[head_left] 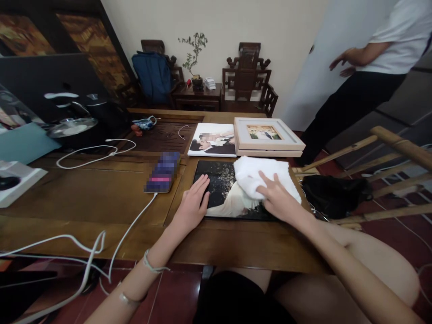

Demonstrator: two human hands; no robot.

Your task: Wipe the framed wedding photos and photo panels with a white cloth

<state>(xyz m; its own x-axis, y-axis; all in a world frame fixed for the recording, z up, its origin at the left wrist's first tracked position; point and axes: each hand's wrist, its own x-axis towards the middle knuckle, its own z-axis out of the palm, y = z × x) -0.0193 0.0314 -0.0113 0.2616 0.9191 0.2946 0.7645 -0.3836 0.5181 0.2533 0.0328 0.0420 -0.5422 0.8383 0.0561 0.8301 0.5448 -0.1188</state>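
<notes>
A dark photo panel [216, 180] with a pale gown printed on it lies flat at the table's near edge. My left hand [194, 202] rests along its left edge, fingers stretched out and holding nothing. Over the right part of the panel is a bunched white towel [246, 173]. My right hand [281, 198] grips and presses this towel from the near side, with a couple of fingers extended over it. Part of the panel's picture is hidden under the towel.
Behind the panel lie a white photo print [216, 146] and stacked frames [270, 146]. A phone [162, 173] on a white cable [131, 229] is to the left. A kettle [104, 114] stands farther back. A person [381, 58] stands at the right, beside a bamboo chair [398, 139].
</notes>
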